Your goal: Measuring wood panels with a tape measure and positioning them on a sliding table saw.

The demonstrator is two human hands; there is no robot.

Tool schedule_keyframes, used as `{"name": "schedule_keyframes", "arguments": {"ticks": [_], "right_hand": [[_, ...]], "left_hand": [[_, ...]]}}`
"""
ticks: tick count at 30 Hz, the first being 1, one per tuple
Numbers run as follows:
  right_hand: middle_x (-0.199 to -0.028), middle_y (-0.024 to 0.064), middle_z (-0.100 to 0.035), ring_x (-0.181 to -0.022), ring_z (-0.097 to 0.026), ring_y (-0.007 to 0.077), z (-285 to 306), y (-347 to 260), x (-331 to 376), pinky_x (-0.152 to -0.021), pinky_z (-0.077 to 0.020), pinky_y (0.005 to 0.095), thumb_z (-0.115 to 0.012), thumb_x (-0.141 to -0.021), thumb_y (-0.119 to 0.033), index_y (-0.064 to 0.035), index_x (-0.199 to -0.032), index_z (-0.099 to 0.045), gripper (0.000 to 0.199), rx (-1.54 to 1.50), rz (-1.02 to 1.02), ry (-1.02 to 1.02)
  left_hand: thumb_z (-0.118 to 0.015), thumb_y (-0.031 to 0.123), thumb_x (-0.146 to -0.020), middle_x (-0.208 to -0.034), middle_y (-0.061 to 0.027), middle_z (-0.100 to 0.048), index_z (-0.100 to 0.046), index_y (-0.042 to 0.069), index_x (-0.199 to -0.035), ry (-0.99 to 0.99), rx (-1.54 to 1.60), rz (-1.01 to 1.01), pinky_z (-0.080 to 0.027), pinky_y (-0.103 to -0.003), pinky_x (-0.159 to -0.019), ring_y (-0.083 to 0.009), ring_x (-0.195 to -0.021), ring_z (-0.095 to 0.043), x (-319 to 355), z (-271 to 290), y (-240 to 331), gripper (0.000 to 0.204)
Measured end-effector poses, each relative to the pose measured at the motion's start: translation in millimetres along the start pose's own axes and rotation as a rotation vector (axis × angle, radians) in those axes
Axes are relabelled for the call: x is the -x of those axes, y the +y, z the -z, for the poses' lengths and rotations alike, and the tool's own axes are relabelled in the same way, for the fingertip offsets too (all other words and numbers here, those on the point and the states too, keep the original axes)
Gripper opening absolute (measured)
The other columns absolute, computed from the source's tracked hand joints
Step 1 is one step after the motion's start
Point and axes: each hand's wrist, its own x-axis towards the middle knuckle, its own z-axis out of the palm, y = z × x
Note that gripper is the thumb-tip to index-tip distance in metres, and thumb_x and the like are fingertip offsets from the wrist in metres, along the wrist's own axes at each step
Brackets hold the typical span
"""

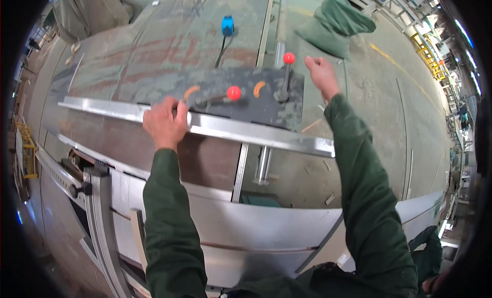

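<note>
The rail (230, 128), just one, runs along the near edge of a dark plate (266, 109), the left hand (166, 121) clamped on it. The right hand (323, 77), well apart, is curled near one of two red knobs (289, 58); whether it grips anything, I cannot tell. Two orange marks (259, 89) show on the plate; beyond sits one blue device (228, 25).

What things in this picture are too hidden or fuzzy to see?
Head view:
Left hand: most fingertips, hidden by its knuckles at the metal bar.
Right hand: palm, hidden by curled fingers.
Whatever is under the grey-brown cover: hidden by cloth.
Person at lower right: cut off by the dark rim.
Far-right yellow frame: too blurry.
</note>
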Motion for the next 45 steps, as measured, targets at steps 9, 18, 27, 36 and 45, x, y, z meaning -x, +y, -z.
{"name": "schedule_keyframes", "arguments": {"ticks": [9,18,27,36,45], "right_hand": [[-0.105,0.0070,-0.073,-0.093,-0.066,0.0196,-65.1,9.7,-59.1,-0.082,-0.0521,0.0363,-0.085,-0.084,-0.050,-0.0038,-0.119,-0.074,0.059,0.093,-0.191,-0.419],[-0.105,0.0079,-0.077,-0.091,-0.073,0.0165,-38.6,0.4,-57.9,-0.084,-0.0582,0.0315,-0.074,-0.096,-0.028,0.0011,-0.116,-0.077,0.035,-0.180,-0.201,-0.814],[-0.097,0.0126,-0.076,-0.091,-0.072,0.0271,-35.1,-19.7,-28.8,-0.083,-0.0538,0.0441,-0.075,-0.091,-0.045,-0.0016,-0.110,-0.073,0.047,0.213,-0.045,-0.396],[-0.081,0.0112,-0.070,-0.077,-0.067,0.0341,67.0,11.7,203.5,-0.072,-0.0465,0.0516,-0.070,-0.097,-0.034,-0.0099,-0.093,-0.074,0.024,0.392,0.324,0.262],[-0.068,0.0147,-0.060,-0.062,-0.061,0.0357,50.3,66.4,217.7,-0.057,-0.0453,0.0441,-0.068,-0.097,-0.022,-0.0044,-0.079,-0.065,0.026,0.200,0.315,0.437]], "left_hand": [[-0.068,0.035,-0.089,-0.069,-0.0078,-0.069,-0.072,0.015,-0.085,-0.018,-0.021,-0.004,-0.046,-0.049,-0.062,-0.0345,-0.067,-0.066,1.2,0.7,-3.1,0.021],[-0.069,0.036,-0.091,-0.065,-0.0050,-0.065,-0.072,0.015,-0.086,-0.038,-0.015,0.000,-0.044,-0.045,-0.060,-0.0308,-0.063,-0.063,-0.4,0.4,-2.5,0.022],[-0.069,0.036,-0.090,-0.063,-0.0048,-0.063,-0.071,0.015,-0.085,-0.065,-0.009,0.018,-0.043,-0.045,-0.061,-0.0313,-0.062,-0.062,-0.3,0.9,-0.5,0.022],[-0.065,0.036,-0.096,-0.066,-0.0097,-0.062,-0.066,0.010,-0.080,0.034,0.051,-0.076,-0.043,-0.047,-0.060,-0.0346,-0.064,-0.062,3.0,-4.2,-11.2,0.031],[-0.077,0.004,-0.088,-0.050,-0.0019,-0.037,-0.040,0.013,-0.054,0.348,0.264,-0.539,-0.024,-0.039,-0.057,-0.0234,-0.048,-0.035,-14.4,0.6,5.1,0.051]]}}
